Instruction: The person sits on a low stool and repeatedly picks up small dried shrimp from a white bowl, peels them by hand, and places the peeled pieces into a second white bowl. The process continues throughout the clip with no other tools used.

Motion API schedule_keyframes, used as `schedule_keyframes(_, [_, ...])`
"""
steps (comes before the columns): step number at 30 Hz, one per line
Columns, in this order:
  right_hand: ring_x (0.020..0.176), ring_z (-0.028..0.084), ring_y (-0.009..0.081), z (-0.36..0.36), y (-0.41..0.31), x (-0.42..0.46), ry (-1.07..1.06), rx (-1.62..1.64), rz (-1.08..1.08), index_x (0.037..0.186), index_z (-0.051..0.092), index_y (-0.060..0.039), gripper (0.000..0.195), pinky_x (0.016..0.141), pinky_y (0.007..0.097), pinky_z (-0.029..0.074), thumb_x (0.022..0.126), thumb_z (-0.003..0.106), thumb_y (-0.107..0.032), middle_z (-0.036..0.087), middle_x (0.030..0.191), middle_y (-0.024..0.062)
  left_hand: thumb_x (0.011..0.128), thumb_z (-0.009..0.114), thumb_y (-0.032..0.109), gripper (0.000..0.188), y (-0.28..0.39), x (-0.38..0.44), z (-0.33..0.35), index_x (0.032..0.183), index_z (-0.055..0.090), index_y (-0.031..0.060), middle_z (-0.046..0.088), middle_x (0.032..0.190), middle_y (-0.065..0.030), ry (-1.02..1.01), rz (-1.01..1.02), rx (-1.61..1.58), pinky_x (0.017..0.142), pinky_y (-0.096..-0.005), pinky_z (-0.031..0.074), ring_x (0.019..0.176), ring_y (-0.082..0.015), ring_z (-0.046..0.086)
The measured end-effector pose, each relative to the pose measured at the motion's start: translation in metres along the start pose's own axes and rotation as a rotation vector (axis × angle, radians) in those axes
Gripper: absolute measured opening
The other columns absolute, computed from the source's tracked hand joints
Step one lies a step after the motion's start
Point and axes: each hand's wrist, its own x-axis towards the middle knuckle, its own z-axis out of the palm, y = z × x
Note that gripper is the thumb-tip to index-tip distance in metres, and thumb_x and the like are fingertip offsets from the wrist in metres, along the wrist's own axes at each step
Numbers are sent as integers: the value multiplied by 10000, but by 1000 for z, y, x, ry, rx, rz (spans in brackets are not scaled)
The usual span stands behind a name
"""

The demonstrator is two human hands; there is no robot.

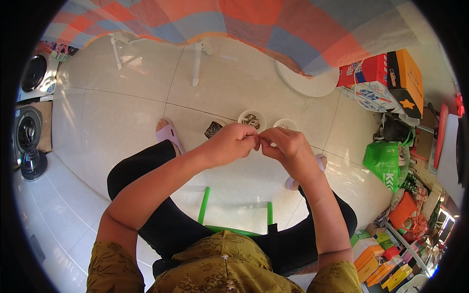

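My left hand and my right hand meet fingertip to fingertip in front of me. Their fingers are pinched together, and whatever may be between them is too small to see. Beyond my hands, a white bowl on the tiled floor holds dark striped pieces that look like sunflower seeds. To its right stands a second white bowl with small pale bits in it, partly hidden by my right hand. Left of the bowls lies an open container of dark striped seeds, partly behind my left hand.
A checked cloth hangs across the top, above white metal legs and a round white base. Cardboard boxes, a green bag and shelved goods line the right side. Front-loading machines stand at the left. Green stool legs show below.
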Motion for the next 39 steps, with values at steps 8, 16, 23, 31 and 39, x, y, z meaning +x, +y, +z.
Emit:
schedule_keyframes(8, [613,582,303,1,-2,0,12,25,7,792,556,-32,125,540,358,459,727,661,-8,611,717,109,928,437,119,182,7,-3,-3,822,554,27,352,535,54,-77,-77,-137,408,-231,220,450,-36,287])
schedule_keyframes(16, [604,595,275,-2,-5,1,-2,115,73,811,585,-18,96,555,326,474,740,648,-5,622,713,121,929,452,117,186,9,-5,-4,810,559,23,356,534,52,-76,-90,-172,412,-229,214,449,-37,289])
schedule_keyframes(23, [621,623,227,-6,-2,1,-49,277,160,825,615,2,71,580,288,491,756,632,4,640,723,131,932,454,127,193,11,-7,-3,815,564,21,349,537,55,-86,-66,-132,414,-231,219,452,-35,286])
schedule_keyframes(31, [589,598,277,1,-1,-1,-8,187,105,810,567,0,101,547,321,471,743,642,7,617,693,142,928,453,131,187,9,-6,-2,813,560,28,349,534,57,-86,-61,-129,416,-230,215,449,-36,278])
schedule_keyframes(39, [579,570,313,7,1,-3,69,29,-22,794,517,-31,163,514,358,451,718,658,1,583,664,127,891,446,111,149,8,-6,-5,802,529,26,346,521,50,-109,-141,-263,391,-243,174,418,-38,229])
